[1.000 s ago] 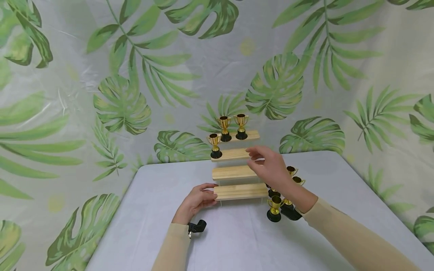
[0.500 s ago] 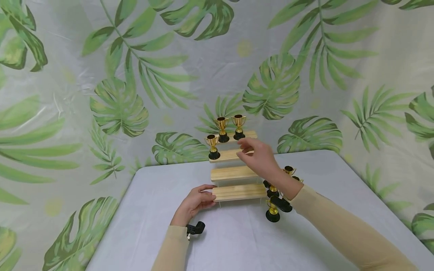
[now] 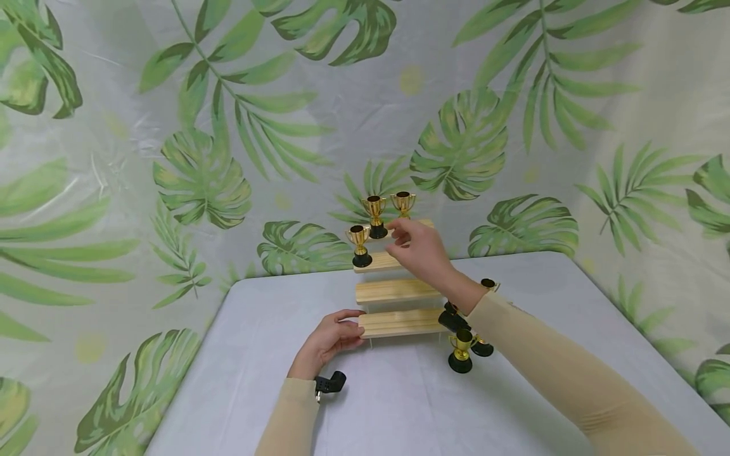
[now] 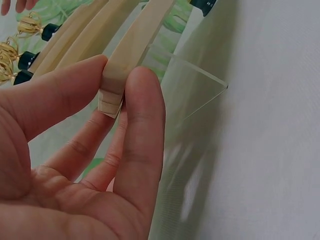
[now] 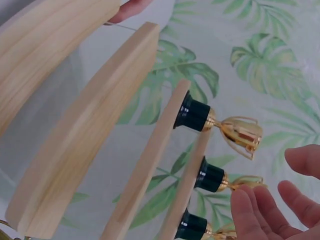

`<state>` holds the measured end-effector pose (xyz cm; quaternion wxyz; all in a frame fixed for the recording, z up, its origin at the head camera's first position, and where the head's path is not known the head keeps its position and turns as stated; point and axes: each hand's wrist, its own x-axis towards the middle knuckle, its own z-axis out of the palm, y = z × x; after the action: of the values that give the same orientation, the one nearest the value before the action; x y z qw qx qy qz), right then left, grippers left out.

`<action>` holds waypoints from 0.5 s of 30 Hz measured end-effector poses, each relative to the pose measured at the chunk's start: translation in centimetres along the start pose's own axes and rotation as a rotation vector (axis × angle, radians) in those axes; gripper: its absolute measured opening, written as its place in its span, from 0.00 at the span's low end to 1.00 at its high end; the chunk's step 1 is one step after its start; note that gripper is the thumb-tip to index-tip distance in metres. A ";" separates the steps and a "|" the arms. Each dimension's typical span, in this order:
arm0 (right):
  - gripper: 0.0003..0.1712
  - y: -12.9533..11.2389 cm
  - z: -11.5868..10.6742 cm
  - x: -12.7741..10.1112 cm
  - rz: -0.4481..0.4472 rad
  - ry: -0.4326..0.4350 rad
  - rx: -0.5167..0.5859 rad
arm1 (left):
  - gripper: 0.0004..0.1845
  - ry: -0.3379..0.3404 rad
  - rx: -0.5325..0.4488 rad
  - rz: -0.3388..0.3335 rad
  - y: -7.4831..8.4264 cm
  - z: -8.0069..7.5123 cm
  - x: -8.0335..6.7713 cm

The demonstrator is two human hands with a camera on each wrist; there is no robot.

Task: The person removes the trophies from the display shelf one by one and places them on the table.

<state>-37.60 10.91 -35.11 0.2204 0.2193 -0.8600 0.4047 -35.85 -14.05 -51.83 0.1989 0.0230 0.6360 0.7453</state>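
Note:
A stepped stand of wooden boards stands on the table. My left hand (image 3: 327,342) pinches the left end of its lowest board (image 3: 402,323), with thumb and fingers on either side of the board (image 4: 132,47) in the left wrist view. Over the upper tiers is my right hand (image 3: 421,250), its fingers loosely bent and holding nothing. It is nearest to a gold trophy cup (image 3: 360,244) on the second-highest board and two more cups, one a trophy (image 3: 374,215), on the top board. In the right wrist view, a gap separates the thumb from the fingers (image 5: 252,212).
Right of the stand, several trophy cups, including a front one (image 3: 461,351), stand on the white-covered table (image 3: 388,405), some hidden behind the right forearm. A clear bracket (image 4: 200,67) supports the lowest board. Behind hangs a leaf-patterned curtain (image 3: 319,126).
My right hand has moved left and upward over the stand, closer to the cups on the upper tiers. The left hand keeps its hold on the lowest board.

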 end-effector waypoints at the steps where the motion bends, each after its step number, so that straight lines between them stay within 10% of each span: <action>1: 0.20 -0.1 0.1 0.3 0.008 -0.004 0.001 | 0.28 0.001 -0.002 0.000 0.0 0.0 0.0; 15: 0.22 -1.0 2.5 2.6 0.032 -0.039 0.033 | 0.32 -0.036 0.011 -0.002 0.2 -0.5 -0.2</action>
<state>-39.65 7.86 -34.52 0.1936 0.2171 -0.8607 0.4178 -35.86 -14.60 -51.68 0.2110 0.0367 0.6364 0.7411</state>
